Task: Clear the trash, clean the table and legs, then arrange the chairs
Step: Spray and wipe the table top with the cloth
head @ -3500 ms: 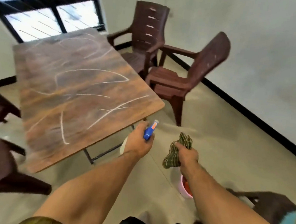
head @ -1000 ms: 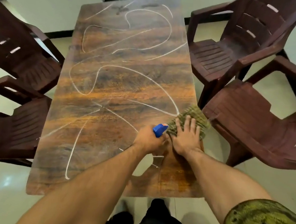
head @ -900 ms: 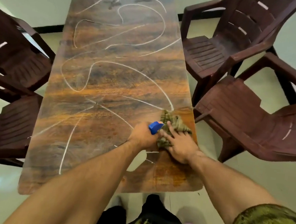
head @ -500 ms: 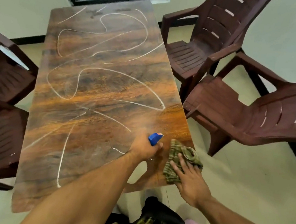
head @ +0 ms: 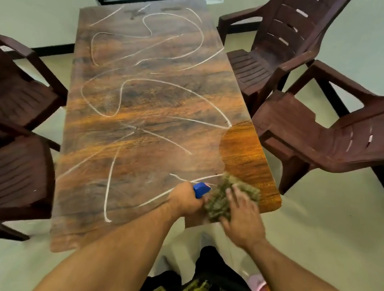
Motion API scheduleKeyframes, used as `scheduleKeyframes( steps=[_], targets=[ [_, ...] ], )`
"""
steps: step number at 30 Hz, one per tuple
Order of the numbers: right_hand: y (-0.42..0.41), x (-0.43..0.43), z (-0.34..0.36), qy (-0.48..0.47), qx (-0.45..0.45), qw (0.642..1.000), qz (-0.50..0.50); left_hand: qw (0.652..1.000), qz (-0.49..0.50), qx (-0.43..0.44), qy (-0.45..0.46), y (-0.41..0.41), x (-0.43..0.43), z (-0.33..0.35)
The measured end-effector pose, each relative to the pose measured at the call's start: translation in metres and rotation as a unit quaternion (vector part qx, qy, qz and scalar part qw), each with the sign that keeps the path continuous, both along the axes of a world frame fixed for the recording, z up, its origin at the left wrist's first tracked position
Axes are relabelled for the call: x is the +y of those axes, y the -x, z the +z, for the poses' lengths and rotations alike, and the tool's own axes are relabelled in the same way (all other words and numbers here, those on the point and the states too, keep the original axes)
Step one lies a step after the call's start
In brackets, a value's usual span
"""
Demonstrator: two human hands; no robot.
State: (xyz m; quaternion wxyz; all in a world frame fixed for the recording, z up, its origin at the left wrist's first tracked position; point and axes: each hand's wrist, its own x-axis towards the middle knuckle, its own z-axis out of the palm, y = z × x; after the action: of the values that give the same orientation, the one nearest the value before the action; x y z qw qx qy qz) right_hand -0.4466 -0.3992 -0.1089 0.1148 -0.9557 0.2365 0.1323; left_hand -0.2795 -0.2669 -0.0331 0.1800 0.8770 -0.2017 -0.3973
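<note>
Right hand (head: 242, 212) presses flat on the cloth (head: 224, 197) at the near right corner of the bench (head: 143, 107); left hand (head: 185, 199) grips the spray (head: 201, 189) beside it. Firm overlapping strokes leftward should lift the white lines (head: 109, 184)

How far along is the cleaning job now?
Done: no trash shows on the table, and a patch at its near right corner looks wiped bright. In hand: the right hand presses the cloth there while the left hand grips the spray bottle. Left: white lines cover most of the top, the legs are out of view, and the chairs stand angled around it.
</note>
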Motion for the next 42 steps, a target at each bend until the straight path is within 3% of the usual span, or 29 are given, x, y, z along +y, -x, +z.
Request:
scheduleKeyframes(
  steps=[3,6,8,10,13,16,18,20,22,24,25,27,29,31,32,34,36,37,40,42],
  targets=[
    [-0.030,-0.003,-0.007,0.003,-0.005,0.986,-0.168,0.999,-0.006,0.010,-0.031,-0.001,0.035,-0.004],
    [-0.070,0.014,-0.007,-0.028,0.026,0.969,-0.243,0.999,0.034,0.008,-0.023,-0.003,0.072,-0.009],
    [-0.095,0.035,-0.004,-0.024,0.043,0.985,-0.167,0.997,0.071,-0.008,-0.009,-0.007,0.091,-0.012],
    [-0.109,0.068,-0.003,-0.022,0.051,0.998,-0.005,0.994,0.101,-0.029,0.007,-0.010,0.107,-0.014],
    [-0.086,0.108,-0.005,-0.047,0.038,0.975,0.214,0.991,0.120,-0.045,0.034,-0.013,0.118,-0.016],
    [-0.041,0.082,-0.007,-0.060,0.008,0.952,0.300,0.991,0.121,-0.038,0.052,-0.015,0.128,-0.017],
    [-0.020,0.053,-0.008,-0.031,0.024,0.980,0.197,0.990,0.123,-0.033,0.064,-0.015,0.133,-0.018],
    [-0.017,0.053,-0.007,0.003,0.014,0.999,-0.028,0.990,0.119,-0.031,0.070,-0.013,0.140,-0.018],
    [-0.038,0.086,-0.007,0.001,0.005,0.971,-0.238,0.991,0.111,-0.027,0.068,-0.009,0.148,-0.020],
    [-0.063,0.135,-0.006,-0.023,0.019,0.959,-0.283,0.992,0.106,-0.032,0.056,-0.006,0.157,-0.024],
    [-0.069,0.158,-0.009,-0.024,0.013,0.973,-0.230,0.993,0.104,-0.032,0.052,-0.005,0.162,-0.024],
    [-0.061,0.190,-0.016,-0.030,-0.005,0.999,-0.020,0.993,0.105,-0.027,0.055,-0.004,0.167,-0.026],
    [-0.042,0.176,-0.011,-0.070,-0.002,0.980,0.187,0.993,0.098,-0.028,0.057,-0.005,0.170,-0.025],
    [-0.028,0.133,-0.009,-0.082,0.005,0.960,0.267,0.993,0.097,-0.025,0.056,-0.006,0.171,-0.025],
    [-0.024,0.112,-0.007,-0.064,0.011,0.967,0.248,0.993,0.101,-0.021,0.055,-0.006,0.172,-0.025],
    [-0.020,0.083,-0.007,-0.024,0.008,0.997,0.076,0.993,0.109,-0.015,0.048,-0.006,0.173,-0.026],
    [-0.032,0.081,-0.005,-0.018,0.000,0.991,-0.135,0.992,0.119,-0.013,0.033,-0.006,0.173,-0.024],
    [-0.045,0.088,-0.004,-0.021,0.002,0.981,-0.192,0.992,0.126,-0.015,0.023,-0.006,0.174,-0.022],
    [-0.087,0.123,0.001,-0.037,0.029,0.974,-0.223,0.987,0.160,-0.028,0.004,-0.007,0.183,-0.019],
    [-0.110,0.148,0.003,-0.036,0.032,0.989,-0.143,0.978,0.205,-0.044,0.004,-0.010,0.195,-0.018]
  ],
)
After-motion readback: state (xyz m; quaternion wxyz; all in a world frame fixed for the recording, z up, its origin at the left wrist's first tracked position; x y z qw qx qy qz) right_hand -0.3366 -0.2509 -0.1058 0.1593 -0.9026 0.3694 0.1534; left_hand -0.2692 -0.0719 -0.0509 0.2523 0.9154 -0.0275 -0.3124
